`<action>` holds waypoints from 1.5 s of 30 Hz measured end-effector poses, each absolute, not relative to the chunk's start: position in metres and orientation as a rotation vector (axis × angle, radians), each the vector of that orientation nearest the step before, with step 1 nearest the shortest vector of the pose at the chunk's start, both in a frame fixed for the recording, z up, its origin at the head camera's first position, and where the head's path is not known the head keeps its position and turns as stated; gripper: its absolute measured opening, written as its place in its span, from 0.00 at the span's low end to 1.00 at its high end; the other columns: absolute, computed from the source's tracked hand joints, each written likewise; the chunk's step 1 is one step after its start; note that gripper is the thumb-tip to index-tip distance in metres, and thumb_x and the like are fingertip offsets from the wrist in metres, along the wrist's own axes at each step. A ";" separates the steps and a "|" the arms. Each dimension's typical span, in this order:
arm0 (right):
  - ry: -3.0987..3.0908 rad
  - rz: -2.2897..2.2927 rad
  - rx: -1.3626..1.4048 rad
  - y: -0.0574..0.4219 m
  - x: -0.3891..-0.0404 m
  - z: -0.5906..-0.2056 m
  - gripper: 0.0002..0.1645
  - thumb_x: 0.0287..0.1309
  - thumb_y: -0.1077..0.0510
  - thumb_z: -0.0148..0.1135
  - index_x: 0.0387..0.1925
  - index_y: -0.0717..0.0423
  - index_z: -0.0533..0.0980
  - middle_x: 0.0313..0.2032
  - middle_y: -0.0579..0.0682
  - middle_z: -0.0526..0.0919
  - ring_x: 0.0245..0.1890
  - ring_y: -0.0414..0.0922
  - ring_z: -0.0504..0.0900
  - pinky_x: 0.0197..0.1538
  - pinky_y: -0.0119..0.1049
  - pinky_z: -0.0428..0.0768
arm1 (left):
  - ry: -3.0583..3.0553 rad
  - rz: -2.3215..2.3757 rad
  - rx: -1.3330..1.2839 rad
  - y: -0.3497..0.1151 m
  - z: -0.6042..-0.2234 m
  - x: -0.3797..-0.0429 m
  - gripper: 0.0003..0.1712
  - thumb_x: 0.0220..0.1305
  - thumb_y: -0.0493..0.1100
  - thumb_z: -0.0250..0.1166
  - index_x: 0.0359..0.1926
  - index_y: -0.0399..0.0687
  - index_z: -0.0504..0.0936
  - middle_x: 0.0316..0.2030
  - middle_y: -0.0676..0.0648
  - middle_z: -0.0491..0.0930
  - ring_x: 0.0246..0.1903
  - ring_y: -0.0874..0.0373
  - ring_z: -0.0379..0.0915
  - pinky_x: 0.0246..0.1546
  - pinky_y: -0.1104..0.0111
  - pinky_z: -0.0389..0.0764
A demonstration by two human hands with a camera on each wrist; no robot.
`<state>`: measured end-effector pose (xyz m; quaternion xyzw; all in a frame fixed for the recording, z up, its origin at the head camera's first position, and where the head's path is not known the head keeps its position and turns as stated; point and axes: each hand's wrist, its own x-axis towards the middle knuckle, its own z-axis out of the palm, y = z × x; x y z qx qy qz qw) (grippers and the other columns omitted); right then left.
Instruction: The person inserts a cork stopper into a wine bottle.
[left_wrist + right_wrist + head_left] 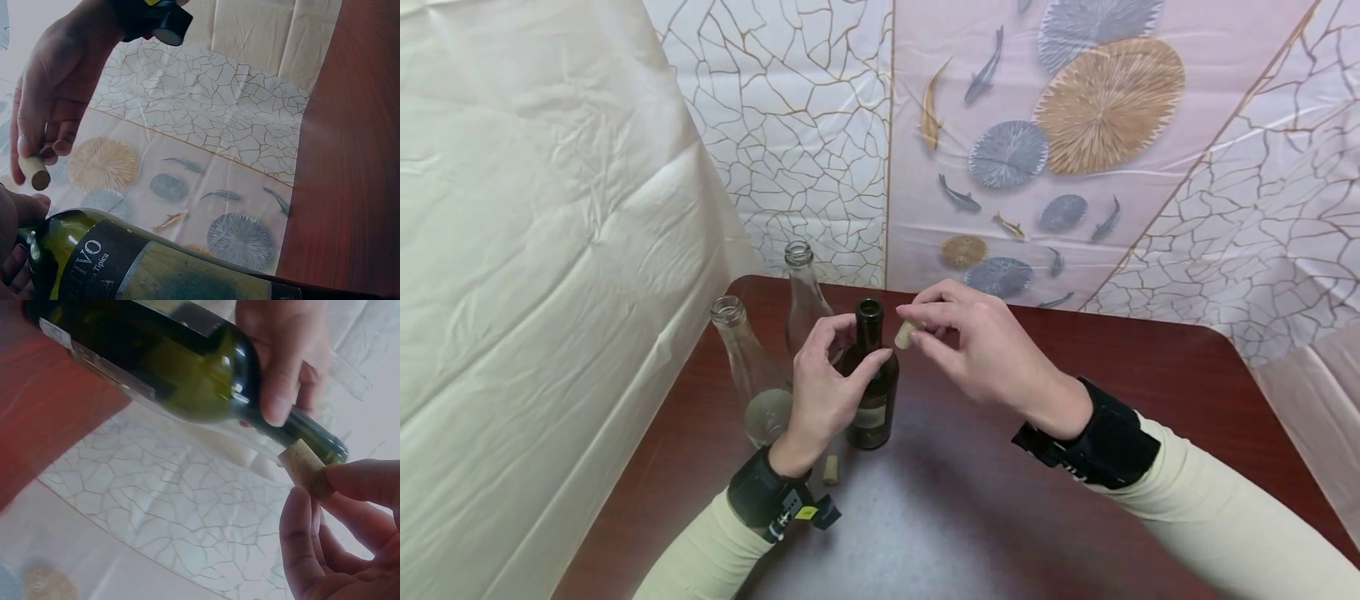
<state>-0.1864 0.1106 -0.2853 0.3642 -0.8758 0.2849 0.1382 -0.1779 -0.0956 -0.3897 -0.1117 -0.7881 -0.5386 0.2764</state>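
A dark green wine bottle stands upright on the table, its mouth uncovered. My left hand grips it around the lower neck, thumb in front and fingers behind, as the right wrist view shows with the thumb on the green glass. Just right of the bottle's mouth, my right hand pinches a small cork between thumb and fingers. The cork overlaps the neck in the right wrist view. In the left wrist view a dark label shows on the bottle below my right hand.
Two clear glass bottles without stoppers stand to the left, one nearer and one farther back. A second cork is on the reddish-brown table by my left wrist. Patterned cloth hangs behind the table.
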 end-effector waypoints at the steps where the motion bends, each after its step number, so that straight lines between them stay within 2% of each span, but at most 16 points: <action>1: -2.528 0.820 1.056 0.110 -0.187 -0.283 0.17 0.66 0.60 0.70 0.56 0.54 0.86 0.50 0.48 0.85 0.36 0.42 0.79 0.36 0.33 0.76 | -2.113 -1.448 -0.304 -0.096 -0.390 -0.178 0.27 0.58 0.43 0.81 0.55 0.44 0.80 0.46 0.45 0.82 0.43 0.55 0.81 0.45 0.59 0.86; 9: -2.472 0.767 1.103 0.103 -0.189 -0.262 0.17 0.67 0.61 0.69 0.56 0.55 0.86 0.50 0.48 0.85 0.40 0.43 0.83 0.38 0.36 0.77 | -2.105 -1.437 -0.309 -0.097 -0.392 -0.179 0.27 0.58 0.43 0.80 0.55 0.45 0.80 0.46 0.46 0.82 0.43 0.56 0.81 0.43 0.63 0.86; 16: -2.447 0.721 1.129 0.096 -0.191 -0.248 0.17 0.66 0.63 0.69 0.56 0.56 0.86 0.49 0.49 0.86 0.44 0.45 0.84 0.43 0.39 0.78 | -2.104 -1.441 -0.316 -0.098 -0.392 -0.180 0.27 0.58 0.43 0.81 0.55 0.45 0.81 0.47 0.45 0.82 0.44 0.54 0.83 0.45 0.60 0.87; 22: -2.453 0.689 1.132 0.092 -0.192 -0.239 0.17 0.66 0.63 0.68 0.56 0.58 0.85 0.48 0.50 0.86 0.47 0.47 0.84 0.46 0.41 0.79 | -2.108 -1.431 -0.318 -0.097 -0.391 -0.180 0.27 0.58 0.43 0.80 0.56 0.45 0.80 0.46 0.45 0.81 0.43 0.54 0.82 0.44 0.62 0.86; 31: -2.453 0.658 1.174 0.081 -0.194 -0.232 0.19 0.69 0.64 0.65 0.59 0.56 0.84 0.49 0.50 0.85 0.43 0.44 0.83 0.46 0.40 0.78 | -2.108 -1.401 -0.329 -0.097 -0.393 -0.180 0.26 0.59 0.43 0.80 0.55 0.46 0.80 0.44 0.45 0.80 0.43 0.54 0.80 0.43 0.59 0.85; 40: -2.449 0.614 1.220 0.069 -0.196 -0.231 0.18 0.70 0.65 0.64 0.59 0.58 0.84 0.51 0.52 0.85 0.50 0.47 0.84 0.51 0.42 0.81 | -2.098 -1.398 -0.352 -0.099 -0.393 -0.180 0.26 0.60 0.45 0.80 0.56 0.46 0.80 0.45 0.45 0.80 0.43 0.54 0.80 0.43 0.62 0.84; 45: -2.465 0.580 1.227 0.065 -0.196 -0.233 0.18 0.70 0.65 0.63 0.59 0.57 0.84 0.51 0.52 0.84 0.50 0.48 0.83 0.51 0.42 0.82 | -2.093 -1.410 -0.361 -0.100 -0.394 -0.181 0.26 0.60 0.44 0.79 0.56 0.46 0.80 0.46 0.45 0.81 0.44 0.53 0.81 0.45 0.55 0.86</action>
